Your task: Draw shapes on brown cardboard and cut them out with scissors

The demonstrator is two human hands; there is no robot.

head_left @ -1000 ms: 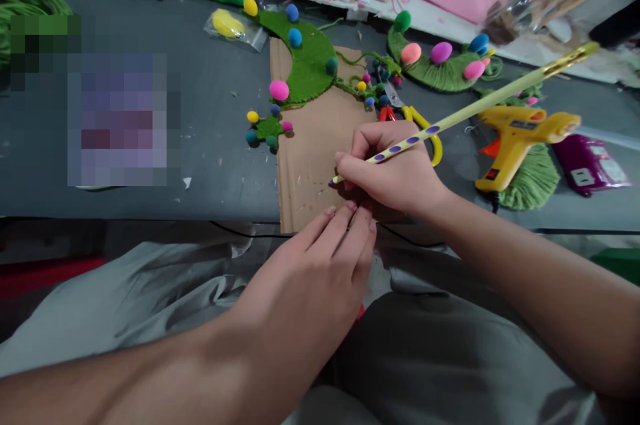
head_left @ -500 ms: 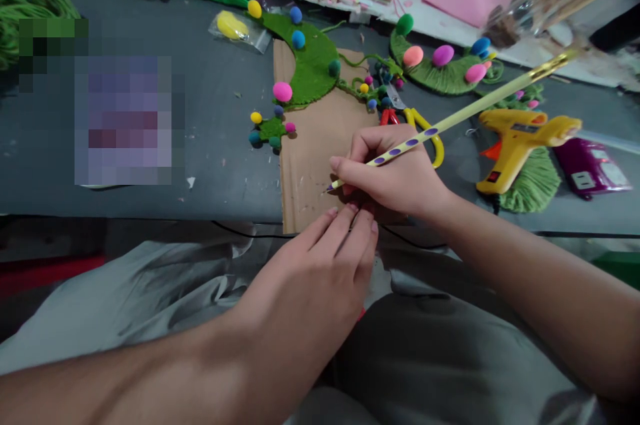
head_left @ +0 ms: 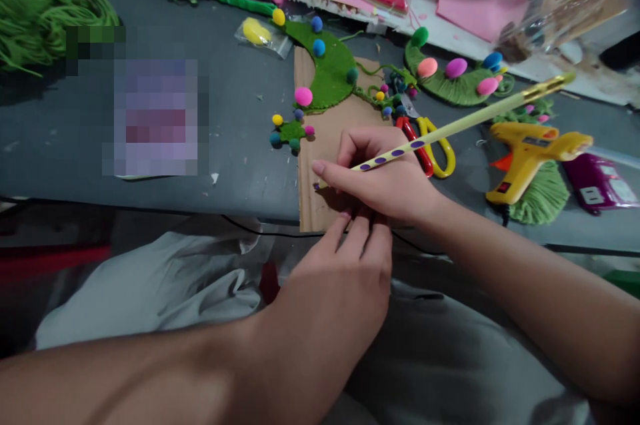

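My right hand [head_left: 385,168] grips a pale yellow pencil [head_left: 470,119] with purple dots, its tip low on a brown cardboard piece [head_left: 327,128]. The pencil slants up to the right, ending in a gold band. My left hand [head_left: 350,265] lies over the cardboard's near edge, fingers stretched out; their tips are partly hidden under the right hand. On the cardboard's far part rests a green felt crescent [head_left: 333,75] with coloured pompoms. A small green star [head_left: 290,133] with pompoms overlaps the cardboard's left edge.
Scissors [head_left: 437,151] with red and yellow handles lie right of the cardboard. Further right are a yellow glue gun [head_left: 525,158], green yarn [head_left: 543,195] and a purple box [head_left: 600,181]. Behind sits a yarn-wrapped crescent [head_left: 450,83]. Green yarn strands [head_left: 45,5] fill the far left; a blurred-out item [head_left: 155,118] is nearer.
The view has shifted, so the table things appear further right. The pencil tip has moved left across the cardboard with my right hand. My left hand still lies at the near edge.
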